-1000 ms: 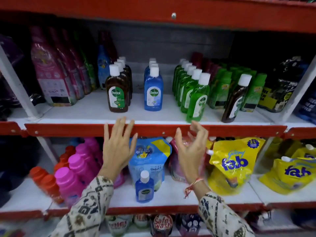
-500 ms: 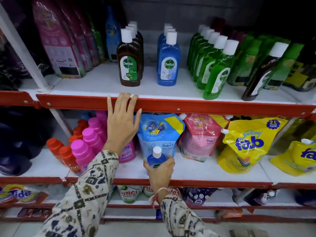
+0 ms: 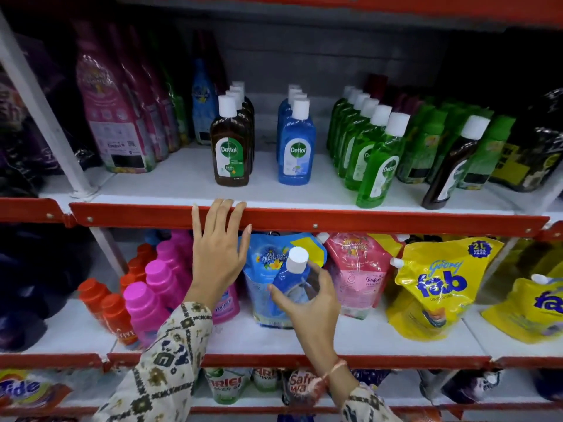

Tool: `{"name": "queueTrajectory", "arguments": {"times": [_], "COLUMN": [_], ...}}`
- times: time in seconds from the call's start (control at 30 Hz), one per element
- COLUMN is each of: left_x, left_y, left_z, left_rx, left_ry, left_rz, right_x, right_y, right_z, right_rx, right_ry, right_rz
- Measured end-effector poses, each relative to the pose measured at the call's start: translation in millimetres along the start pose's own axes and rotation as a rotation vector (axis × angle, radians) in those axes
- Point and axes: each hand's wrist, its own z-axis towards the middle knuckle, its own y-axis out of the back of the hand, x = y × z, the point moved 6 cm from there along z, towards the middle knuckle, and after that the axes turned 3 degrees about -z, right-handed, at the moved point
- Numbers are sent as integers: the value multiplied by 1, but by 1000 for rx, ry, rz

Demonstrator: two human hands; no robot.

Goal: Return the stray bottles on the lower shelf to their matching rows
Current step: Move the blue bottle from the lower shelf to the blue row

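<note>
Hidden: the right hand [image 3: 307, 303] covers the blue bottle's [image 3: 291, 280] base.
Grip: right fingers clamped around bottle, held before the blue pouch [image 3: 265, 263].
Left hand [image 3: 217, 254]: spread flat, fingertips on red shelf edge [image 3: 365, 220].
Room: bare shelf before the blue row [image 3: 295, 141].

Cream patterned sleeves [image 3: 170, 360]; orange thread bracelet [image 3: 335, 368], right wrist.

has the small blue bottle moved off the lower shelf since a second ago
Yes. The small blue bottle stood upright on the lower shelf in front of the blue pouch; now the right hand holds it lifted and tilted, clear of the shelf.
</note>
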Motion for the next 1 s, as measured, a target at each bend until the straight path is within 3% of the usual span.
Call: {"name": "queueTrajectory", "arguments": {"times": [0.43, 0.67, 1.0], "left_x": [-1, 1, -4], "left_y": [1, -3, -3], "left_z": [-1, -4, -10], "left_rx": [-39, 2, -19], "left_ry": [-6, 4, 13], "left_rz": [-17, -20, -59], "right_x": [154, 154, 137], "right_y": [52, 21, 9], "right_z": [99, 160, 176], "right_rx": [-132, -117, -77], "right_ry": [307, 252, 178], "right_rz": [129, -69, -161]}}
